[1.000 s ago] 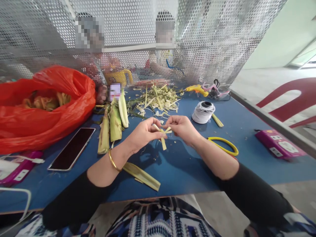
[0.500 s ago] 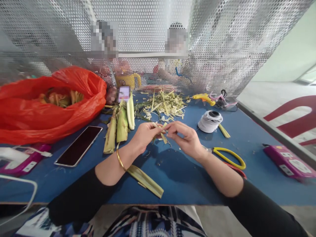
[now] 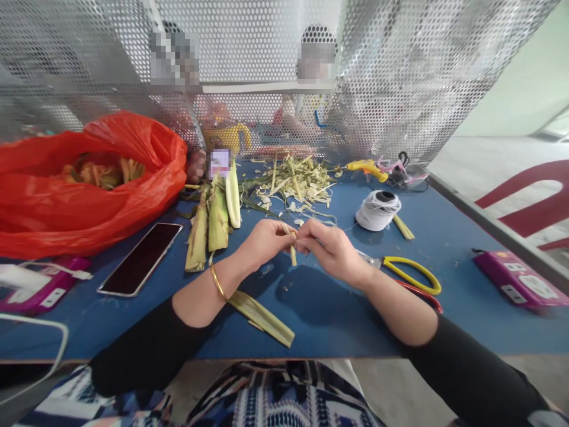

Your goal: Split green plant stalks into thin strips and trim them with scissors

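Flat blue desk. Wide-mouthed red plastic bag, far left. Loose heap of pale yellow-green plant shavings, back centre. Metal scissors with yellow and red handles, partly hidden by the right forearm. Bare left hand and bare right hand, together above the desk. White thread spool, beyond the right hand. Narrow pale-yellow plant strip, pinched in the left hand; right hand bunched closed against it, exact grip too small to tell.

Pale strip partly hidden between left hand and right hand, scissors partly behind right forearm, red bag cut off at left edge, red chair at right, people blurred beyond perforated screen.
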Tool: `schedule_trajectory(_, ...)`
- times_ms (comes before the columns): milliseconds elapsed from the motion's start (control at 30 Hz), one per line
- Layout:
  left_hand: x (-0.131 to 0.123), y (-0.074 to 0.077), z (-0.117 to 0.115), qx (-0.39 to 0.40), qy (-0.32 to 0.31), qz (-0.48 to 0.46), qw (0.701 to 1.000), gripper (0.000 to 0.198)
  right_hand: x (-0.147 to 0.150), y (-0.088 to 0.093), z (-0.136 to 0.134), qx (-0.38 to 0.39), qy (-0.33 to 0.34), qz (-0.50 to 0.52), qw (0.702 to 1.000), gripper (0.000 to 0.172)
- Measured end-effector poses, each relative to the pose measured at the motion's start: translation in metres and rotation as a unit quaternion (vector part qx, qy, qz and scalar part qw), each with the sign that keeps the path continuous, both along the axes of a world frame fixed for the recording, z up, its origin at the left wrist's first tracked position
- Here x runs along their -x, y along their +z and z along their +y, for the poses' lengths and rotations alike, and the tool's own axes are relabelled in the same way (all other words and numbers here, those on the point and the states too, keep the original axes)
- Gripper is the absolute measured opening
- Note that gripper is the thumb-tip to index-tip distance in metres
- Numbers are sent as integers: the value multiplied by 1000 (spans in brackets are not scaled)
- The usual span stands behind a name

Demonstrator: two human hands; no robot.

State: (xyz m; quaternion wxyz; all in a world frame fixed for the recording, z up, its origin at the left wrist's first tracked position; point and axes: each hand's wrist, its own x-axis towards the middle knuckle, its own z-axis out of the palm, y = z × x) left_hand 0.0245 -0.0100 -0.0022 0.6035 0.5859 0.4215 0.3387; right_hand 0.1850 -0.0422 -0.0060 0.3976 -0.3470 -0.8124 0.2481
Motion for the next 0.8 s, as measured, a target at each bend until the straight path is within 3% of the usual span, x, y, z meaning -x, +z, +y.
schedule_trajectory(200,0,-3,-5,11,-67,23,997,25,-6,0,13,-1,-51,99,994,17)
schedule_trajectory(367,2,0,-8,27,-141,11,990,25,-9,-10,24,99,-123,76,984,18)
schedule_trajectory(467,3,4,-7,-10,-104,0,995,22,-10,-15,27,197,-172,28,965,15)
schedule_trajectory(600,3,4,-3,-37,-2,-20,999,22,-10,-14,24,249,-156,-25,956,15)
schedule_trajectory(700,2,1,2,-24,68,-34,997,20,-8,-10,19,218,-135,-45,966,16)
schedule_trajectory(800,1,0,5,-14,120,-45,992,20,-4,-7,13,95,-136,-52,985,16)
